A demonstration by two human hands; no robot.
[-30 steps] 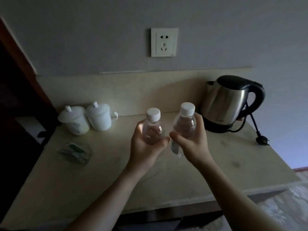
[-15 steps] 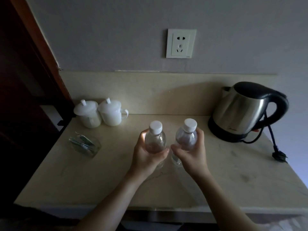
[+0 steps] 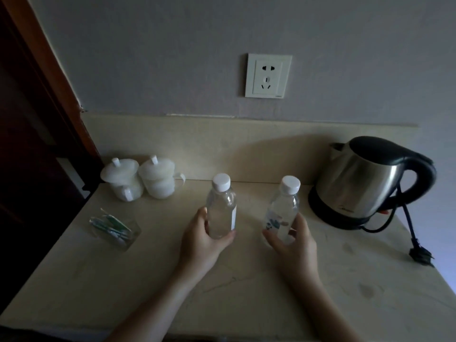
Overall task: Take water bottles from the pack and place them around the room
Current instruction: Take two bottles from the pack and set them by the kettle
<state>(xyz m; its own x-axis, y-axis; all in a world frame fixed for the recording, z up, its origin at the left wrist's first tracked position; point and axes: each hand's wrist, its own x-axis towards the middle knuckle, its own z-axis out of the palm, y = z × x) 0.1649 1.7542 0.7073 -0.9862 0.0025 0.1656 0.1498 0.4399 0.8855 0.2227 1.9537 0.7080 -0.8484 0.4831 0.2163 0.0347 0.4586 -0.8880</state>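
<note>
Two small clear water bottles with white caps stand upright on the beige counter. My left hand wraps the lower part of the left bottle from the left and front. The right bottle is held near its base by my right hand, thumb on its left side and fingers on its right. The two bottles stand roughly a hand's width apart. No bottle pack is in view.
A steel electric kettle with a black handle stands at the back right, its cord and plug lying on the counter. Two white lidded cups sit at the back left, a clear sachet holder in front. A wall socket is above.
Both bottles have come down from the air to the counter and moved apart from each other. The camera has moved closer to the counter.
</note>
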